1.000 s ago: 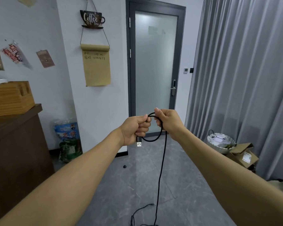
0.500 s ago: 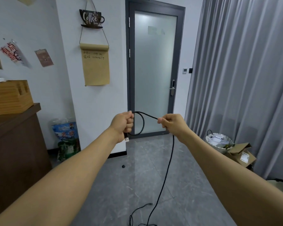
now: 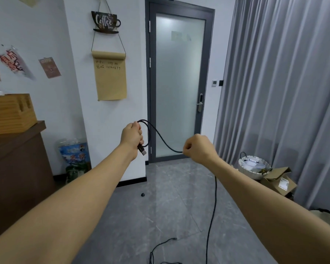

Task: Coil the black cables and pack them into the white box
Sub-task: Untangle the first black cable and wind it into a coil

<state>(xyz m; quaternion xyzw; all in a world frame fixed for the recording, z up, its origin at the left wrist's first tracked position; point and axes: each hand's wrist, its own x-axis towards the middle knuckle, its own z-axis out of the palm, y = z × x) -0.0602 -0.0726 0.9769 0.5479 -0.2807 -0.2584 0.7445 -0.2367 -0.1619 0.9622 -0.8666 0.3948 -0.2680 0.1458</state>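
Fingers of left hand (image 3: 132,137) and right hand (image 3: 197,147) both grip black cable (image 3: 160,139).

Illumination even and moderately bright. Main source: diffuse daylight through the frosted glass door (image 3: 179,88), upper centre of frame, strongest at the pane's top. A pale reflection of it lies on the grey floor tiles (image 3: 171,202), lower centre. Shadows soft and faint. Wide-angle distortion bows verticals at left and right edges. Slight softness throughout; no motion blur noted.
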